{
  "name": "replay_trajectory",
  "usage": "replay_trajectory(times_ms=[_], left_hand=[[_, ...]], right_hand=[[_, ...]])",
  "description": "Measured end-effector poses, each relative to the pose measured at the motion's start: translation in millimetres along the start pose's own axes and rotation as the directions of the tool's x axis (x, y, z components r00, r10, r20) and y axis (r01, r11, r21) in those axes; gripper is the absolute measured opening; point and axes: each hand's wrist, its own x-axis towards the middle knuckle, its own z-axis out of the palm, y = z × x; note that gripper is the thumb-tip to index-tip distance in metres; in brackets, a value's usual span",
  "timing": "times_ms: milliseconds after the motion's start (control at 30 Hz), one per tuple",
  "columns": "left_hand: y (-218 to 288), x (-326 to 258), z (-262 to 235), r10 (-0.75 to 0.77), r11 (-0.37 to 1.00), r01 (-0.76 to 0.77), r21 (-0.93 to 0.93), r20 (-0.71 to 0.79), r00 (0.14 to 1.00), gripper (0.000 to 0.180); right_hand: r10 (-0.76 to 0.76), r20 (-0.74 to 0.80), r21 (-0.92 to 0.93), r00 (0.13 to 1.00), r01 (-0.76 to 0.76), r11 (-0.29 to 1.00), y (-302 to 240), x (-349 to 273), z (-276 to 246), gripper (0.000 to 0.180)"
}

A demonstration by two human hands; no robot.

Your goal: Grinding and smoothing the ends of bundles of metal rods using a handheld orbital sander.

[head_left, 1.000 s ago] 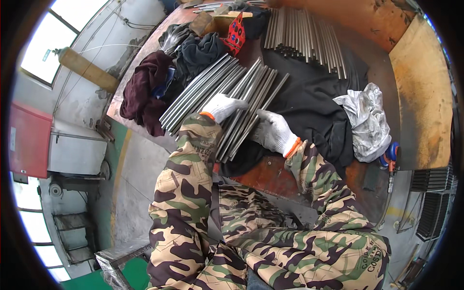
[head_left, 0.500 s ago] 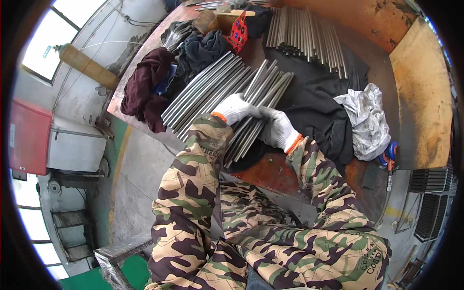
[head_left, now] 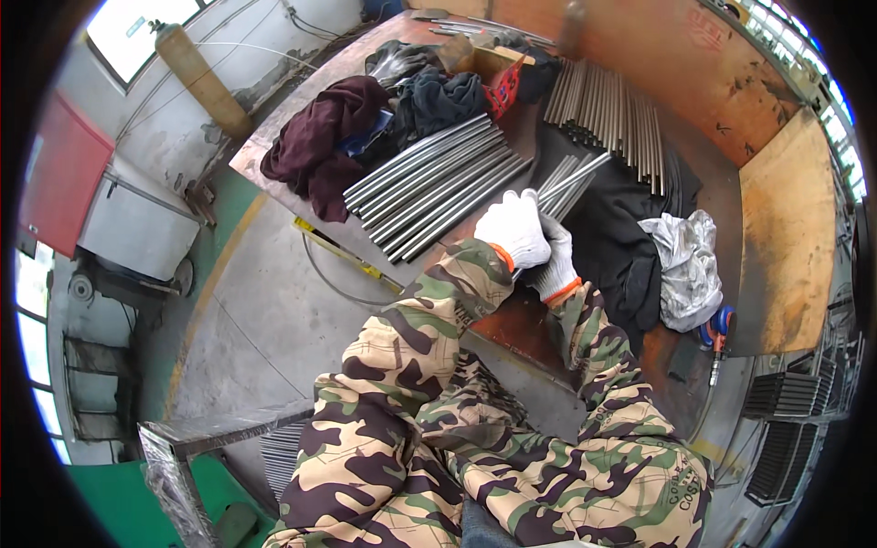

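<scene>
White knit gloves (head_left: pixel 513 224) with orange cuffs (head_left: pixel 564 291) are covering both hands: the left hand (head_left: pixel 513 230) and the right hand (head_left: pixel 555 265) are pressing together, clamped around a loose bundle of slim silvery metal rods (head_left: pixel 577 175) whose far ends are pointing toward one o'clock. (Most fingertips are hiding, so I cannot tell how tightly each is squeezing.) At ten o'clock from the hands, a slanting row of shiny steel rods (head_left: pixel 438 187) is lying on a brown worktable (head_left: pixel 516 320); at three o'clock, a rumpled black cloth (head_left: pixel 621 251) is spreading. Working well here probably means keeping both palms bearing evenly, letting no outer rod slide, and levelling the rod ends before loosening either hand.
</scene>
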Motion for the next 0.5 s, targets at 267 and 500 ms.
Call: replay_trajectory(times_ms=[267,500], left_hand=[[13.3,-23.6,-83.2,0.205,0.977,-0.211,-0.022,-0.156,0.966,0.062],[23.9,-1.2,-102.4,0.293,0.869,-0.428,-0.248,-0.437,0.850,0.087]], right_hand=[[-0.133,-0.063,0.060,0.989,0.136,0.989,-28.8,-20.4,123.8,0.032],[-0.495,0.379,-0.493,0.782,0.623,0.607,-88.5,-0.2,147.1,0.024]])
